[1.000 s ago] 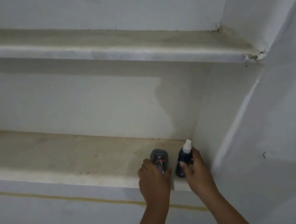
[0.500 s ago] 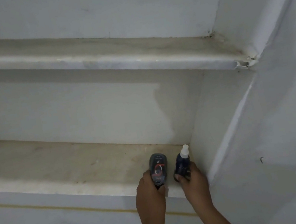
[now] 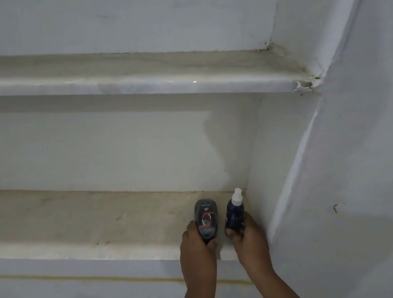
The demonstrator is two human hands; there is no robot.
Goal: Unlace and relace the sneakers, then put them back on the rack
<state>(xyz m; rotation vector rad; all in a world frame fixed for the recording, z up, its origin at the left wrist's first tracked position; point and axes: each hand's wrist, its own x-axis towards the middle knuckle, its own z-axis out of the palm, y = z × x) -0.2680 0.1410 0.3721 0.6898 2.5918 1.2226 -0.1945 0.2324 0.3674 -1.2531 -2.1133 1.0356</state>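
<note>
Dim, flat, greyish light; a soft shadow darkens the white plaster wall (image 3: 358, 234) at four o'clock. Faint glare marks the upper white stone shelf (image 3: 195, 82). Edges bow slightly.

Left hand (image 3: 197, 246) grips a grey bottle (image 3: 206, 220), right hand (image 3: 248, 237) a dark spray bottle (image 3: 235, 213) — both on the lower shelf (image 3: 72, 220).

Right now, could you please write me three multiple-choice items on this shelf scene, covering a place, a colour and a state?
1. Where does the spray bottle stand?
A. the lower shelf's right end
B. the upper shelf
C. the floor

2. What colour is its nozzle?
A. red
B. white
C. yellow

3. What is the left hand doing?
A. hanging idle
B. pressing the wall
C. gripping the dark bottle

Answers: 1 A, it stands by the side wall, gripped by the right hand; 2 B, the tip is white; 3 C, fingers curl round it.
</note>
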